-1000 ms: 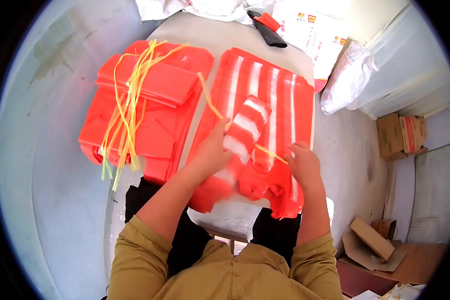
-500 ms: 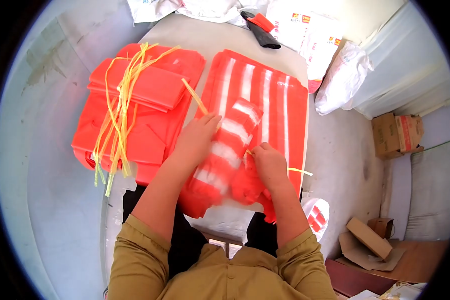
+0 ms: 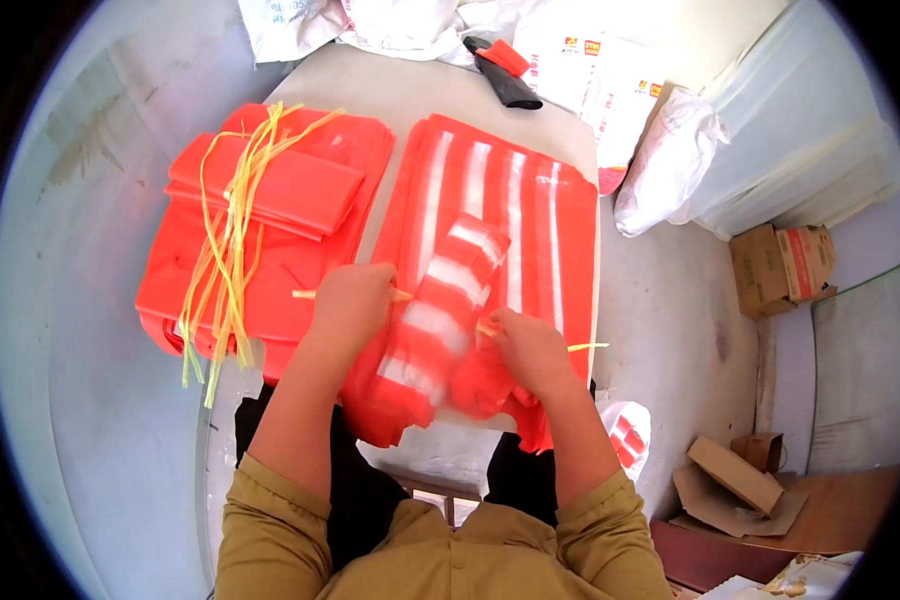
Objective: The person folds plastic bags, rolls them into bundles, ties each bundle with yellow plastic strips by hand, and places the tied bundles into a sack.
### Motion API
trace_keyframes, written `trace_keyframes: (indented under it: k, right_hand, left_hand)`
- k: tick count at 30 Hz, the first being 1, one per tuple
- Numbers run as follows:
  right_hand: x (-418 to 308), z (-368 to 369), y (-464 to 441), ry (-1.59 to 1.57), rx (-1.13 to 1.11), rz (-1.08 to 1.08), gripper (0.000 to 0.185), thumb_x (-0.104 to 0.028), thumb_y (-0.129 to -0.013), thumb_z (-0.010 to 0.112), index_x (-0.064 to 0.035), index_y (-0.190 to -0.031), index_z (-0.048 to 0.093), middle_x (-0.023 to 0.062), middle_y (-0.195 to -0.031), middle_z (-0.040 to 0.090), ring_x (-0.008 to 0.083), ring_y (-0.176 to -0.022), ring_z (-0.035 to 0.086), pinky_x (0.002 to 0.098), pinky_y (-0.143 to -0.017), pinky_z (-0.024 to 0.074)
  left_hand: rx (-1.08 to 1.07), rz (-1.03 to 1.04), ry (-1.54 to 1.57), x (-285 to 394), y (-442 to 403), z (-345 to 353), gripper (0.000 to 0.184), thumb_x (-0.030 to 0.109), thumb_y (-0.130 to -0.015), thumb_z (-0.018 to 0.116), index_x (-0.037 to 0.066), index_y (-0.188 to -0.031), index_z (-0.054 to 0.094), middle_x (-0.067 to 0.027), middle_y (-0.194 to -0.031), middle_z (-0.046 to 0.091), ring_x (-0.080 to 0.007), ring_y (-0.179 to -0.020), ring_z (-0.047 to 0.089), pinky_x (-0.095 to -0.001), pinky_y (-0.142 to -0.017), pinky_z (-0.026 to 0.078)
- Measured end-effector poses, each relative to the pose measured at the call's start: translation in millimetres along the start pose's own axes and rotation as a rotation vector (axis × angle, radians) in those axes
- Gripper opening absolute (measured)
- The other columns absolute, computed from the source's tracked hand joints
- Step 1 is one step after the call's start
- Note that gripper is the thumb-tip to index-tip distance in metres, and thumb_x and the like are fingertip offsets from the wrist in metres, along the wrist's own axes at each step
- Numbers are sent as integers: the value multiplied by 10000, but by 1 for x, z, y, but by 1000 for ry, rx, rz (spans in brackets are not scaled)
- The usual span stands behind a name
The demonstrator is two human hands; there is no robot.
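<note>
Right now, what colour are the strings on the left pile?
The strings are yellow, seen best in the head view.

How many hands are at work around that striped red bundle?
2: the left hand left of the bundle, the right hand right of it, both gripping yellow strip.

The folded red-and-white bundle blurs toward its lower end and hides the middle of my yellow strip. My left fingers curl partly out of sight. White sacks run past the top edge.
</note>
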State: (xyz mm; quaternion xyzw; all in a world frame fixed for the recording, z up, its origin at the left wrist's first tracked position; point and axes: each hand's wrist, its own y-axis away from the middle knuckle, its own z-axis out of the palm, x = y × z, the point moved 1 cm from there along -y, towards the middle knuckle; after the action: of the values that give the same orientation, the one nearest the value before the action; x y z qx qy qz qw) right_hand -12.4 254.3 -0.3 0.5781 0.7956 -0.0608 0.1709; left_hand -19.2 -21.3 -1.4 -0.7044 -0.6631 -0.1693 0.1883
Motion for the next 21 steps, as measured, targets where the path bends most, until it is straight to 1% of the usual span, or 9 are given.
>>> trace_keyframes:
  k: [3, 6, 9, 10, 12, 13, 15, 18, 21]
  right_hand:
    - [-8, -18, 8, -221, -189, 123, 262, -151, -983, 618, -81, -1231, 667, 153, -1041, 737, 371, -991, 694, 442, -811, 557]
    - [-18, -25, 15, -249, -157, 110, 237, -110, -969, 629, -62, -1195, 680, 143, -1012, 741, 351, -967, 704, 426, -800, 553]
    - [-17, -20, 14, -53, 93, -42, 209, -119, -970, 643, -54, -1160, 701, 135, -961, 734, 300, -897, 708, 396, -795, 553]
    - [-15, -17, 14, -16, 110, -53, 203, -122, -972, 646, -55, -1154, 704, 135, -953, 731, 289, -881, 703, 387, -796, 553]
    - [-14, -17, 11, 59, 148, -79, 192, -127, -974, 651, -57, -1143, 710, 134, -936, 725, 266, -848, 692, 370, -797, 554]
    - [-18, -20, 12, -20, 83, -17, 187, -113, -981, 642, -52, -1143, 714, 123, -943, 730, 251, -856, 695, 362, -808, 556]
    - [-28, -27, 19, -180, -53, 109, 182, -84, -995, 623, -42, -1142, 722, 100, -956, 742, 220, -873, 699, 347, -830, 561]
    - [-7, -11, 24, -606, -224, 146, 191, -45, -1026, 582, 5, -1136, 731, 57, -976, 751, 177, -920, 705, 335, -867, 563]
    - [-6, -5, 23, -856, -188, 117, 203, -19, -1041, 559, 45, -1125, 734, 37, -1009, 741, 135, -977, 686, 320, -912, 554]
  left_hand:
    - [-150, -89, 321, 1, 4, -11, 184, 195, -925, 717, 12, -935, 718, -148, -951, 745, -321, -914, 711, -431, -782, 550]
    - [-249, -58, 568, -8, 3, -4, 204, 185, -936, 682, 1, -1009, 732, -153, -969, 747, -292, -926, 717, -398, -809, 552]
    - [-326, -42, 606, -11, 4, -1, 222, 165, -938, 651, 0, -1057, 742, -149, -979, 751, -270, -927, 720, -383, -827, 553]
    - [-353, -47, 592, -10, 4, -2, 228, 159, -939, 642, 1, -1067, 744, -146, -983, 753, -264, -928, 721, -380, -832, 553]
    - [-375, -33, 608, -9, 5, -1, 201, 128, -968, 646, -18, -1068, 740, -107, -973, 754, -199, -928, 710, -338, -840, 559]
    - [-383, -27, 615, -10, 4, 0, 189, 113, -982, 647, -27, -1069, 739, -88, -968, 754, -166, -928, 705, -317, -844, 562]
    - [-385, -59, 709, -13, 3, 3, 188, 95, -989, 632, -31, -1082, 736, -86, -991, 758, -165, -949, 710, -313, -866, 565]
    - [-411, -99, 838, -15, 5, 1, 184, 65, -990, 620, -35, -1098, 730, -87, -1017, 760, -164, -962, 712, -308, -880, 566]
    - [-401, -65, 895, -15, 8, 1, 163, 42, -985, 625, -33, -1082, 733, -87, -1031, 762, -156, -962, 710, -309, -876, 564]
